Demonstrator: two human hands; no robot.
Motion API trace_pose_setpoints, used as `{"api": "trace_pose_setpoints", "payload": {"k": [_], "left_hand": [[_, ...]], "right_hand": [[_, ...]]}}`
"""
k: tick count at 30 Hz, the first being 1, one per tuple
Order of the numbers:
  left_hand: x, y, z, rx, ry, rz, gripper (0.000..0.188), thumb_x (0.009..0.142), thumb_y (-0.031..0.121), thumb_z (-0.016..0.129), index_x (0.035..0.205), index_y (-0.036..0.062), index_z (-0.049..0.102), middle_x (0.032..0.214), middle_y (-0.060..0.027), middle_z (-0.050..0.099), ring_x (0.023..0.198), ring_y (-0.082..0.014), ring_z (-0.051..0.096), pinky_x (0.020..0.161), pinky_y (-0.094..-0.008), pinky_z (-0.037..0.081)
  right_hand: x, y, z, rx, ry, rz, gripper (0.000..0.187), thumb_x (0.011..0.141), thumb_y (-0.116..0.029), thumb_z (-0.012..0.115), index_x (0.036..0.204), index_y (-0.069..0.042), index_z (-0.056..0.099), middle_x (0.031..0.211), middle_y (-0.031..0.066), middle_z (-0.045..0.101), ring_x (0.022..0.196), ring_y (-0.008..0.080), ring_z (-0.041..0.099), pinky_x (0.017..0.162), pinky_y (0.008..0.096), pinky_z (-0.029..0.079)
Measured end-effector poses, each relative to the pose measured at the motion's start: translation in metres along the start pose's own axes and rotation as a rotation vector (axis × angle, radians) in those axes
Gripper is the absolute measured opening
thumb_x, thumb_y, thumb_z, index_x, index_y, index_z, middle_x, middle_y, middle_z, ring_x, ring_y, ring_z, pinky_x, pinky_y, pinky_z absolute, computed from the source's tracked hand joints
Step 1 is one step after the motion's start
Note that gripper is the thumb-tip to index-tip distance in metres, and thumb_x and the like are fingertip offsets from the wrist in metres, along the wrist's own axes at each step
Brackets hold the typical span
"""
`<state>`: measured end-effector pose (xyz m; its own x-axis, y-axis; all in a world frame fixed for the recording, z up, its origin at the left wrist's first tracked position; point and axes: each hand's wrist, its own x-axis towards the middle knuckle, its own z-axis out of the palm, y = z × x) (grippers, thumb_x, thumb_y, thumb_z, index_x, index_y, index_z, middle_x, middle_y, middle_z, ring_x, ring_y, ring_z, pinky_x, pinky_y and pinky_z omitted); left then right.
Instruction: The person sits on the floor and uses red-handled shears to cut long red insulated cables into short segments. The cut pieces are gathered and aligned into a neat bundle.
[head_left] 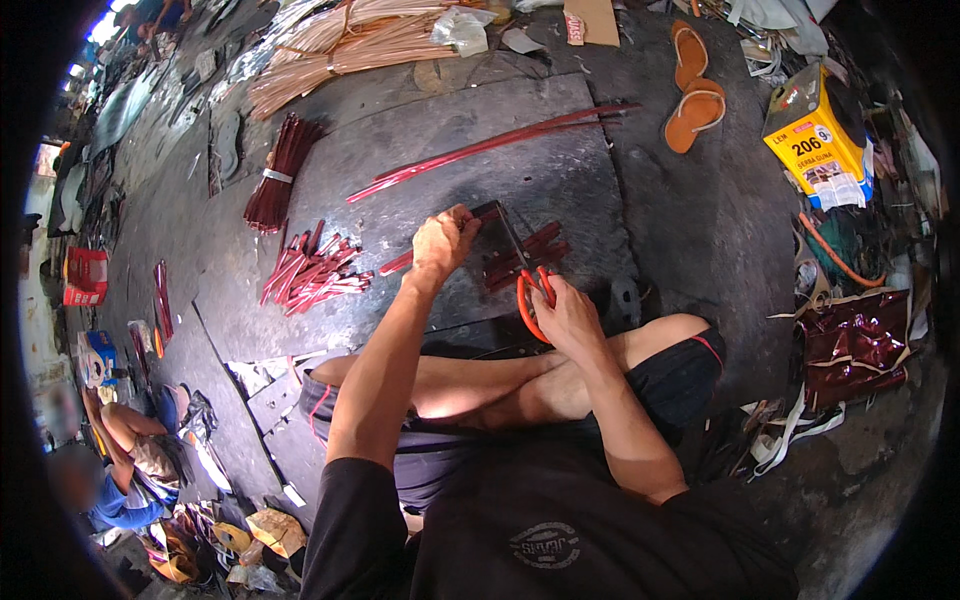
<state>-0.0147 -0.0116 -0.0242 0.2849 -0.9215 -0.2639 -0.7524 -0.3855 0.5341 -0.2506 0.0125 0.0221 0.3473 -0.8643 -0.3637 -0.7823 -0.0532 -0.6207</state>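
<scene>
My right hand [568,318] grips the orange handles of a pair of scissors [531,303], whose dark blades point up and left toward my other hand. My left hand [443,243] is closed on glossy dark red strips [397,264] that stick out on its left side; their far ends lie by the blade tips. Beneath and right of the blades lie short dark red pieces [543,243]. A loose heap of similar short pieces [313,272] sits to the left of my left hand. Several long red strips [480,152] stretch across the board beyond my hands.
A banded bundle of dark red strips [275,180] stands behind the heap. Farther off lie pale strip bundles [345,50]. Brown sandals [694,112], a yellow can [818,138] and a shiny maroon bag [855,347] are at right. Another person [125,470] sits at lower left.
</scene>
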Motion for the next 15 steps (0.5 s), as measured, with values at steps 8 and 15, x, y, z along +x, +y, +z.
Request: {"api": "trace_pose_setpoints", "payload": {"k": [8,15], "left_hand": [[-0.019,-0.044,-0.021,0.076,-0.093,0.017,0.035,0.093,0.037,0.057,0.110,0.0074,0.064,0.100,-0.0189,0.069,0.091,-0.0330,0.067,0.081,-0.0417,0.052],[-0.030,-0.109,-0.042,-0.309,-0.289,-0.083,0.027,0.094,0.024,0.059,0.106,0.0009,0.065,0.089,-0.0095,0.068,0.082,-0.0184,0.065,0.073,-0.0328,0.050]], "right_hand": [[0.005,-0.007,-0.002,-0.122,-0.099,0.079,0.046,0.094,-0.039,0.050,0.117,0.000,0.059,0.103,0.0264,0.066,0.098,0.0441,0.063,0.087,0.0520,0.047],[0.006,-0.001,0.000,-0.107,-0.090,0.045,0.037,0.093,-0.034,0.053,0.104,0.001,0.060,0.099,0.0258,0.066,0.097,0.0427,0.062,0.085,0.0506,0.047]]}}
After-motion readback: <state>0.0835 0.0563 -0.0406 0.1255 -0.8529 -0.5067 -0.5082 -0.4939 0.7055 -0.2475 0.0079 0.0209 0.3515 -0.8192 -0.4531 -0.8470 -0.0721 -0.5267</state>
